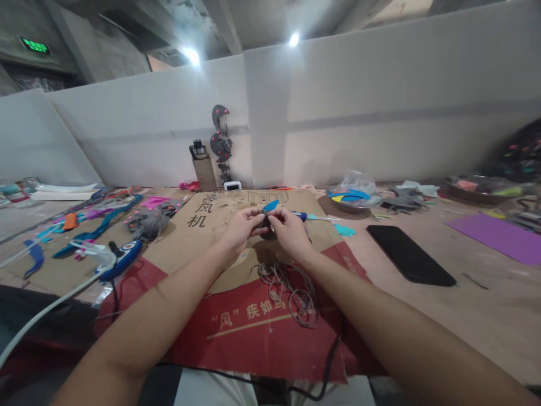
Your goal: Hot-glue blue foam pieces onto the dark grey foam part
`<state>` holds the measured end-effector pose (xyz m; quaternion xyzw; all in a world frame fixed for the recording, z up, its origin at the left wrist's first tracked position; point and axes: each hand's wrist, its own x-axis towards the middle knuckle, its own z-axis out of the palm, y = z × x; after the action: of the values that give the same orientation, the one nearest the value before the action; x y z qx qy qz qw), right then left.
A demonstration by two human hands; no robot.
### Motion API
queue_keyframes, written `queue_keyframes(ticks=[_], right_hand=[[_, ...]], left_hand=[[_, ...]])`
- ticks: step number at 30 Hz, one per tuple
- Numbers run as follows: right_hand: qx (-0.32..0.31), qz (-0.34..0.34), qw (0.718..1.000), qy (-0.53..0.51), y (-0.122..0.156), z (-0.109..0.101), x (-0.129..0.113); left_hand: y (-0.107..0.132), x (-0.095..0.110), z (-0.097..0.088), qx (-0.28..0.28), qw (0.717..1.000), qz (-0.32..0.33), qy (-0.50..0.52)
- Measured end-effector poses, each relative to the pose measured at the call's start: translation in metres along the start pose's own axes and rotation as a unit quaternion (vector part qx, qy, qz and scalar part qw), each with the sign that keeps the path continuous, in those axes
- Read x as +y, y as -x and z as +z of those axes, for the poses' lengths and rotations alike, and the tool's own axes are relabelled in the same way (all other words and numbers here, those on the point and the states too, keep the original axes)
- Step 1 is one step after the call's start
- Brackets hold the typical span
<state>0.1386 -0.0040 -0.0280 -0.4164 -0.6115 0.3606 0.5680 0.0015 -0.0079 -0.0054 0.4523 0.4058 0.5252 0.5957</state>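
Observation:
Over the middle of the cardboard, my left hand (243,230) and my right hand (291,230) meet with fingers pinched together. Between their fingertips is a small dark grey piece (266,221), mostly covered by the fingers. A flat, pointed blue piece (271,206) sticks up just above it; whether the two are joined I cannot tell. Loose loops of thin greyish cord (291,290) lie below my hands on the red part of the cardboard (236,338). Just right of my right hand, a tool's blue handle (301,216) is partly hidden.
A blue glue gun (124,260) lies at left near grey yarn (150,223). Behind stand a bottle (203,169) and a dark hanging ornament (221,141). Rightward are a bowl (349,208) of foam pieces, a black phone (408,254) and a purple sheet (499,235).

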Motion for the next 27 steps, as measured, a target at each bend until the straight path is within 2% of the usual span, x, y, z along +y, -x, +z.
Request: queue_keyframes(ticks=[13, 17, 19, 22, 25, 27], right_hand=[[-0.037, -0.036, 0.997, 0.051, 0.005, 0.006, 0.001], [-0.046, -0.078, 0.987, 0.136, -0.005, -0.010, 0.001], [-0.008, -0.093, 0.967, 0.237, -0.013, -0.027, 0.004], [0.021, 0.000, 0.908, 0.418, -0.022, -0.053, 0.014], [-0.052, 0.096, 0.865, 0.491, -0.024, -0.064, 0.022], [-0.078, 0.118, 0.853, 0.502, -0.023, -0.064, 0.024]], left_hand=[[-0.008, -0.001, -0.005, 0.040, 0.998, -0.007, 0.052], [-0.014, 0.004, -0.013, 0.071, 0.997, 0.009, 0.034], [-0.017, 0.007, -0.020, 0.083, 0.996, 0.023, 0.022], [-0.021, 0.011, -0.028, 0.098, 0.994, 0.037, 0.014], [-0.022, 0.013, -0.031, 0.111, 0.993, 0.039, 0.021], [-0.022, 0.012, -0.030, 0.111, 0.993, 0.037, 0.024]])
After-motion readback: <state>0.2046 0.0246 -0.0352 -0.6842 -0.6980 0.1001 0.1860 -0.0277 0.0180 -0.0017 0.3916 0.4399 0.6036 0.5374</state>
